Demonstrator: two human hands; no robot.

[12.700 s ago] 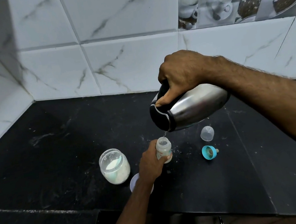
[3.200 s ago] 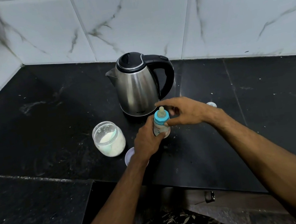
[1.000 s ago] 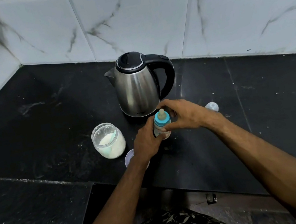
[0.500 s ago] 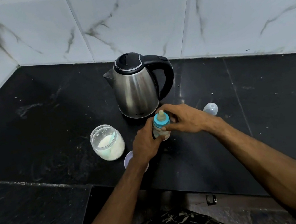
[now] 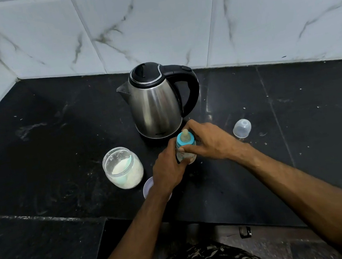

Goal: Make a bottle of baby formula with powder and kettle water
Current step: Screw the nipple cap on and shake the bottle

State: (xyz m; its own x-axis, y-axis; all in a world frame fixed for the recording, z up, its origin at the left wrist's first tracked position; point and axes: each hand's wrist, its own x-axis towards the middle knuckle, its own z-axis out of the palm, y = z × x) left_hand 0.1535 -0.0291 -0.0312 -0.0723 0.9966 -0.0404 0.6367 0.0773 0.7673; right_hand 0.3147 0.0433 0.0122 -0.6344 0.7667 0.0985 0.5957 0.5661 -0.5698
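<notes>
So from my head cam feed, the baby bottle [image 5: 186,152] stands upright on the black stone counter [image 5: 300,131], right around the middle of the frame, just in front of the stainless steel kettle [image 5: 155,105]. My left hand [image 5: 168,170] is wrapped around the bottle's body from the lower left, holding it steady, and my right hand [image 5: 210,141] comes in from the right with thumb and fingers pinched on the blue collar ring [image 5: 186,142], the teat sticking up out of it. Both hands are closed on the bottle, basically. Left of centre sits the open glass jar of formula powder [image 5: 123,168], with what looks like a pale scoop inside, though it's hard to tell for sure. A round whitish lid [image 5: 148,186] peeks out from under my left wrist. The clear bottle cap [image 5: 242,128] lies by itself on the counter, right of the hands, well clear of them.
</notes>
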